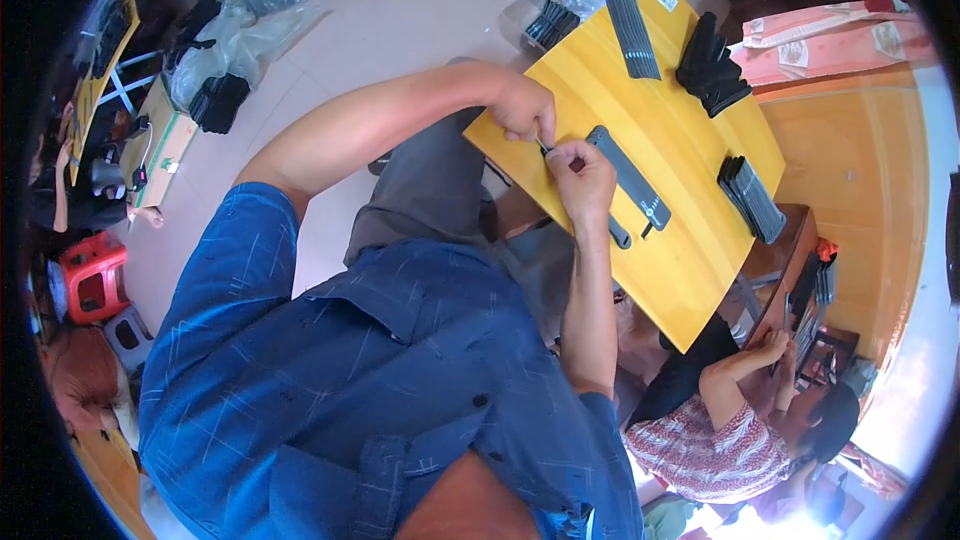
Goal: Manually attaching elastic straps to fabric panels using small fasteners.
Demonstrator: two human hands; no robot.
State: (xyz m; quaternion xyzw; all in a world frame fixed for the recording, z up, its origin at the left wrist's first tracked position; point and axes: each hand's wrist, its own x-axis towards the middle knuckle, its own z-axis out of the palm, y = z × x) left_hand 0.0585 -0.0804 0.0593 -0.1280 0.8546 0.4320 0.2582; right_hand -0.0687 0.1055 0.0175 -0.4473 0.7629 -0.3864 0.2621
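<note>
Our blue shirt (380, 380) fills the near view, both forearms reach to the yellow board (690, 140). Left hand (525, 108) and right hand (583, 175) are almost touching at the board's near edge, each pinching an end of a thin dark pin (545, 148) between thumb and fingers. Long grey strip (630, 178) lies flat just beside the right hand. Stacks of black strips (712, 65) sit further back, well apart. Another person (740, 430) sits lower right
</note>
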